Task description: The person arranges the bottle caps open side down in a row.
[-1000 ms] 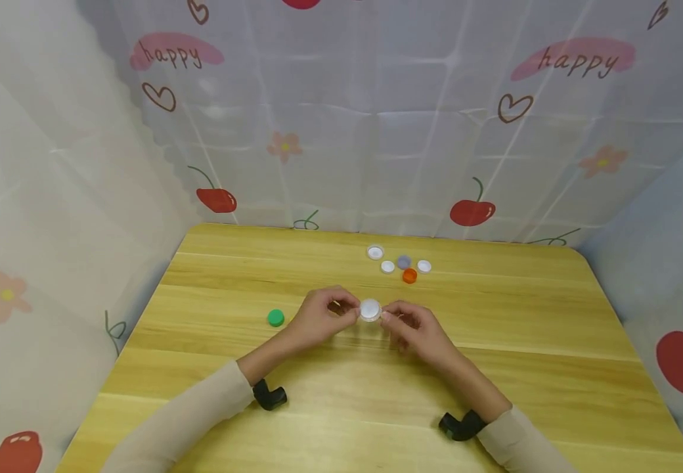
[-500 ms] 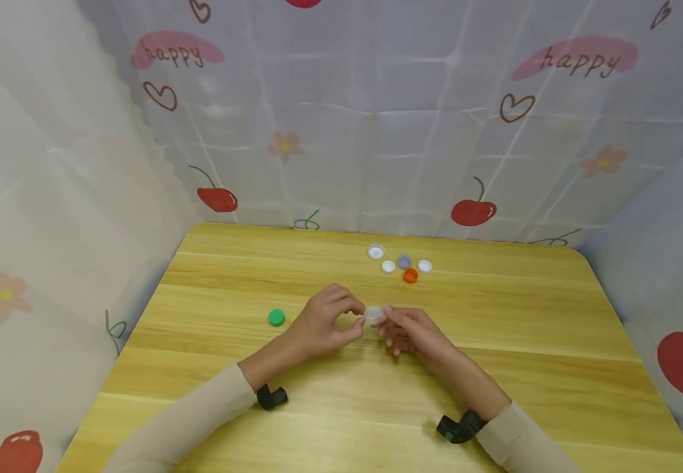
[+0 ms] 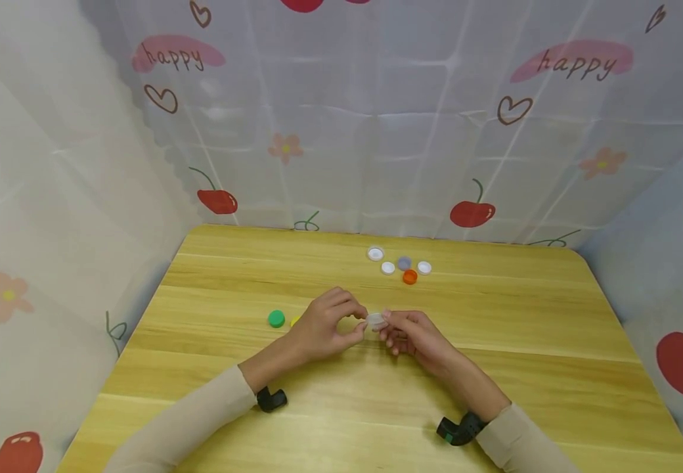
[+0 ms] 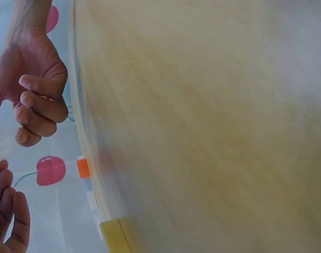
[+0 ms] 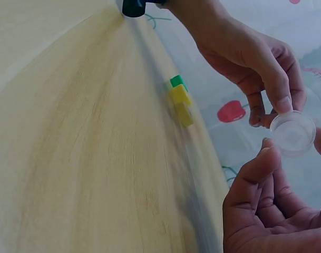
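Note:
A round, shallow plastic cap [image 3: 375,320], clear to whitish, is held above the table between both hands. On its left edge my left hand [image 3: 328,325] pinches it with thumb and forefinger. From the other side my right hand [image 3: 421,335] grips its rim, the other fingers loosely bent below. The right wrist view shows the cap [image 5: 293,133] see-through, with a paler disc inside, between the left hand [image 5: 255,66] and the right hand [image 5: 271,211]. In the left wrist view the cap is mostly cut off at the frame edge.
A green cap [image 3: 276,318] and a partly hidden yellow cap [image 3: 295,321] lie left of the left hand. Farther back are an orange cap [image 3: 410,277], a greyish-purple cap [image 3: 404,263] and several white ones, among them a white cap [image 3: 375,253]. A printed curtain [image 3: 341,164] stands behind the table.
The held cap has tilted from facing up to nearly edge-on and shifted slightly right and toward me. My right hand has turned, its lower fingers spreading. More of the yellow cap now shows.

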{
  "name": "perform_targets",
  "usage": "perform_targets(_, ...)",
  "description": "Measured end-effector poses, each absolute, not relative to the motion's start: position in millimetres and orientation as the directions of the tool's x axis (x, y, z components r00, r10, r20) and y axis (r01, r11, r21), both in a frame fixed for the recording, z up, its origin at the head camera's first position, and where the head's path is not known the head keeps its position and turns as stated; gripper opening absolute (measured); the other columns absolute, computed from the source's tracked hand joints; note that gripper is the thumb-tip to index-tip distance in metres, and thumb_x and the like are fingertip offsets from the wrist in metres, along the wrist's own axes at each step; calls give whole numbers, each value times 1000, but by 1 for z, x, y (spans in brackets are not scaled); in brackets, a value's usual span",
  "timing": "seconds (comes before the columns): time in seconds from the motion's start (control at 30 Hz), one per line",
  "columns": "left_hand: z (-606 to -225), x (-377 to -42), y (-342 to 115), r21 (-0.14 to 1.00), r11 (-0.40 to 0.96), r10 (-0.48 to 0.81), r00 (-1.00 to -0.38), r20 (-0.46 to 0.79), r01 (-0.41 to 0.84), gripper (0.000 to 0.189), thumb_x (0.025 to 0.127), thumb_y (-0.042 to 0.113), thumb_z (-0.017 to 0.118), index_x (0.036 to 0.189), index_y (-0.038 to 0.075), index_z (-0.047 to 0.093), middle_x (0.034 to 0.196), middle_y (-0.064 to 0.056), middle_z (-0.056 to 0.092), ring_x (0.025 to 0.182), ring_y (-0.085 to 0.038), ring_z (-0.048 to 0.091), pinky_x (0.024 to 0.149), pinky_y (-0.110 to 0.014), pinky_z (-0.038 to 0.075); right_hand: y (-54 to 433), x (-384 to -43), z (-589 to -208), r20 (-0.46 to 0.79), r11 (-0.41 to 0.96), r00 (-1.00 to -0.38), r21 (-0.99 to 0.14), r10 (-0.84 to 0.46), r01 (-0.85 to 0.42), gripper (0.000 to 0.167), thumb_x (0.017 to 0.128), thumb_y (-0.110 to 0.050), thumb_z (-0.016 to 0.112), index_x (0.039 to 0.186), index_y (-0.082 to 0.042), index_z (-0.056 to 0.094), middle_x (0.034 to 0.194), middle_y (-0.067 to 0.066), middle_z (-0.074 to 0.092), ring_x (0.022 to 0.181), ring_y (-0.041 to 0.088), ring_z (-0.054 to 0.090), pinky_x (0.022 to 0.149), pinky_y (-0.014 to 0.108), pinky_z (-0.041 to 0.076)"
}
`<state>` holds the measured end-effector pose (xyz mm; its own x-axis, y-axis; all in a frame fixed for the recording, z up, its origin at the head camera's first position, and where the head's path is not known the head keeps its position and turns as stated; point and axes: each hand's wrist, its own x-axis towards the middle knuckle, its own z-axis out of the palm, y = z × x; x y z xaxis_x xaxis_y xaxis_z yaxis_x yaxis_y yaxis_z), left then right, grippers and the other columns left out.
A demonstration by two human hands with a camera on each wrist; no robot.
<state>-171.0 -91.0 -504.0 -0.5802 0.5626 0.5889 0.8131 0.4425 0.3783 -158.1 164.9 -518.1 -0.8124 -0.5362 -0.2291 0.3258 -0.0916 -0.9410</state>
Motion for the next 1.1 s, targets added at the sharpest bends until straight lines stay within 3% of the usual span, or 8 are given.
perform_targets(0.3,-501,-167,-92,407,446,558,-604,570,797,9,98,23,78,106,20,77,103,8,72,97,-8,63,85,-21,56,159,-153,-521,-67,-108,-897,-986,-437,127,27,109,-21,60,104,2,74,80,-6,72,66,6,59,60,21,55)
perform_targets(0.5,-498,-165,-92,605,409,528,-718,454,683,17,101,30,78,115,22,78,109,6,75,99,-13,67,85,-23,59,161,-151,-521,149,85,-943,-980,-298,-182,12,102,-10,73,108,0,75,88,2,69,74,14,62,64,29,60)
perform_targets(0.53,-498,-165,-92,632,406,524,-735,430,660,18,101,31,78,116,22,78,110,5,75,99,-15,68,85,-23,59,161,-151,-521,198,115,-937,-964,-287,-239,8,99,-7,76,107,-5,77,90,2,70,76,14,63,65,28,60)
perform_targets(0.63,-498,-166,-92,667,397,526,-752,398,630,21,99,33,81,117,23,78,111,5,76,100,-15,68,86,-23,59,163,-151,-523,337,167,-896,-904,-288,-394,20,91,-2,84,108,-12,77,92,1,71,77,11,63,67,24,59)
perform_targets(0.8,-500,-166,-94,682,385,539,-751,380,622,25,96,31,85,118,23,78,112,6,75,101,-12,67,86,-24,60,164,-152,-526,528,198,-781,-770,-333,-606,33,84,2,88,112,-13,77,91,1,71,73,18,63,63,26,58)
perform_targets(1.1,-502,-168,-99,656,391,570,-729,378,646,26,96,33,84,120,23,77,114,6,74,104,-9,65,88,-24,60,163,-151,-524,563,227,-738,-715,-372,-661,36,83,0,90,114,-13,77,95,0,74,77,17,65,66,28,60)
